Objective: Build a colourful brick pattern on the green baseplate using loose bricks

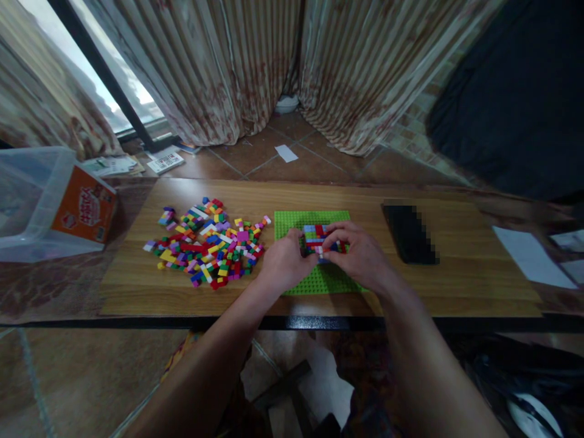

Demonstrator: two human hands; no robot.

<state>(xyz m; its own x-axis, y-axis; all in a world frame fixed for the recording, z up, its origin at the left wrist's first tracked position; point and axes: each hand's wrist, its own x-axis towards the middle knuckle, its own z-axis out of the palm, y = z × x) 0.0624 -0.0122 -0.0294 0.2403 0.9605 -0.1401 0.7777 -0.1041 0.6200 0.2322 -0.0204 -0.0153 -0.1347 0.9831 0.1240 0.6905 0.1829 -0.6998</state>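
Observation:
A green studded baseplate (pixel 319 283) lies on the wooden table, with a small block of mixed-colour building bricks (pixel 314 233) built up on its middle. My left hand (pixel 288 260) is at the left side of this brick build, its thumb and fingers bent in around the near left corner. From the right, my right hand (pixel 356 250) reaches over the build, fingers curled and fingertips close together at its near edge. A small pale brick (pixel 319 250) shows between the two hands' fingertips. Parts of the build are hidden behind the fingers.
A spread pile of loose bricks (pixel 214 243) covers the table's left part. On the right lies a black, partly pixelated phone-like object (pixel 408 234). A clear plastic bin (pixel 34 207) with an orange label stands beyond the left end. Curtains (pixel 205 67) hang behind the table (pixel 479 261).

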